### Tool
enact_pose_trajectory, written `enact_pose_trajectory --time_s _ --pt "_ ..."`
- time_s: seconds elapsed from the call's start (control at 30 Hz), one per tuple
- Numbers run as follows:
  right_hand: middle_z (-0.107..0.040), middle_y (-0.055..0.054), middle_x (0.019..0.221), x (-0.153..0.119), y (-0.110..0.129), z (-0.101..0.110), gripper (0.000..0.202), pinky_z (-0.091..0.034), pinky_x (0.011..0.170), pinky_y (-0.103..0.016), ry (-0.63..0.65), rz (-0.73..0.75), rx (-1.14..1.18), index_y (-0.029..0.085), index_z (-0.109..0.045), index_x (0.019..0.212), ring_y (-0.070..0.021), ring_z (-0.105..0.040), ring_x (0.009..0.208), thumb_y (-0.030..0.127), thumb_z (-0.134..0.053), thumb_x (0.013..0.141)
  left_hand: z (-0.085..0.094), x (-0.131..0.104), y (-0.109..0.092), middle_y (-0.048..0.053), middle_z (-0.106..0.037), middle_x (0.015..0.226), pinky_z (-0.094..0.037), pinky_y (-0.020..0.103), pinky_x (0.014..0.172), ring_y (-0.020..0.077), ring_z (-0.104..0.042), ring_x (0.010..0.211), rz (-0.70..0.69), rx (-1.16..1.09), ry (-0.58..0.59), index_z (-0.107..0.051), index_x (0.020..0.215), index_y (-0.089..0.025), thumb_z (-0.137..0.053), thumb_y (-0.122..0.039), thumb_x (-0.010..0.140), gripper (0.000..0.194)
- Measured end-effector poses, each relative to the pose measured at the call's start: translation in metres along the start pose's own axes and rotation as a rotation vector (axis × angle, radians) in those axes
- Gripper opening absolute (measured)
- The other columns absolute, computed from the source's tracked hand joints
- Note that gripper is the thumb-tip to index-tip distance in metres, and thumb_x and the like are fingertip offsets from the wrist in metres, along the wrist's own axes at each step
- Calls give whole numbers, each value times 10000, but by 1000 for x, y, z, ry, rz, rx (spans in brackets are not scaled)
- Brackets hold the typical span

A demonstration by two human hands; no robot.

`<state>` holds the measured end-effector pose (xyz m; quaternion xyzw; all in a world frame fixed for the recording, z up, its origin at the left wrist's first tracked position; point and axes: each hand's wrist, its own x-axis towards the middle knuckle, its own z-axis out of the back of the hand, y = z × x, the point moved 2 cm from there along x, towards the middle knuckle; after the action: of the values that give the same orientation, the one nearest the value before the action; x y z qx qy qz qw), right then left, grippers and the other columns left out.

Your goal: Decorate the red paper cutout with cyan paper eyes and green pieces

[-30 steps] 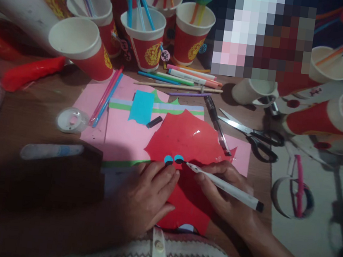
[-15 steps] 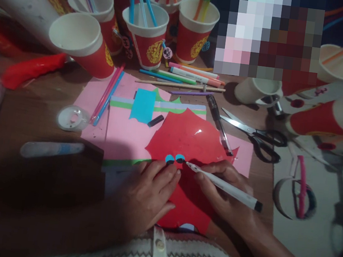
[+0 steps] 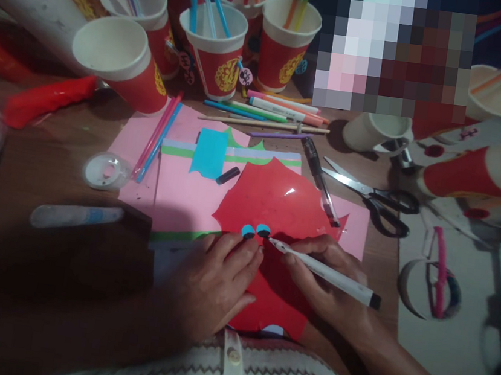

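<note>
My right hand (image 3: 324, 275) grips a white marker (image 3: 334, 280) with a black end. Its tip points left, right beside the lower edge of one of two small blue-and-black paper circles (image 3: 263, 231). Both circles lie on a red sheet with a scalloped edge (image 3: 277, 194). Flat on that sheet rests my left hand (image 3: 220, 281), fingers stretched, with the fingertips just below the circles. Under the red sheet are pink sheets (image 3: 180, 197) with green and lilac strips. A blue paper piece (image 3: 209, 153) and a black marker cap (image 3: 227, 175) lie on the pink.
Scissors (image 3: 371, 193) and a black pen (image 3: 320, 178) lie to the right. Behind are several markers (image 3: 282, 111), a white mug (image 3: 371, 132) and red paper cups (image 3: 218, 62) holding straws. A tape dispenser (image 3: 106, 171) and a glue tube (image 3: 77, 217) are on the left.
The marker tip has shifted very slightly down and left beside the right circle. My left hand stays in place.
</note>
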<state>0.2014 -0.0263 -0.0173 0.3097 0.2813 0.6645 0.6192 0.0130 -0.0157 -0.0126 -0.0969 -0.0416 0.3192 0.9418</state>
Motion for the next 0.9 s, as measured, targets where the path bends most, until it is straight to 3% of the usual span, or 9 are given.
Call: enact_pose_trajectory --time_s 0.3,0.5,0.67,0.9 --pt "-671 -16 747 8 -6 12 113 -543 590 -261 -192 -214 338 211 -565 934 -153 -664 636 275 -601 848 2 1 1 82 -569 1193 -361 397 815 270 -458 1023 8 -7 29 -524 1227 -106 -556 -414 856 483" --pt "-679 7 690 11 -6 7 146 -528 617 -252 -205 -137 175 212 -564 1022 -133 -654 618 262 -543 887 -1 1 6 98 -578 1119 -403 389 779 262 -483 970 -49 -97 -11 -559 1141 -104 -522 -375 875 381" --pt "-690 4 759 9 -14 3 167 -512 657 -251 -173 -55 76 234 -582 1038 -131 -657 670 236 -561 873 -4 0 7 113 -567 1108 -436 417 775 269 -487 944 -59 -170 -35 -566 1112 -103 -503 -327 880 328" --pt "-695 9 832 8 -16 0 250 -513 721 -250 -103 39 112 260 -558 1074 -139 -673 773 146 -556 852 -3 1 14 92 -584 996 -451 389 753 233 -510 881 -53 -277 -124 -603 1007 -130 -528 -251 865 201"
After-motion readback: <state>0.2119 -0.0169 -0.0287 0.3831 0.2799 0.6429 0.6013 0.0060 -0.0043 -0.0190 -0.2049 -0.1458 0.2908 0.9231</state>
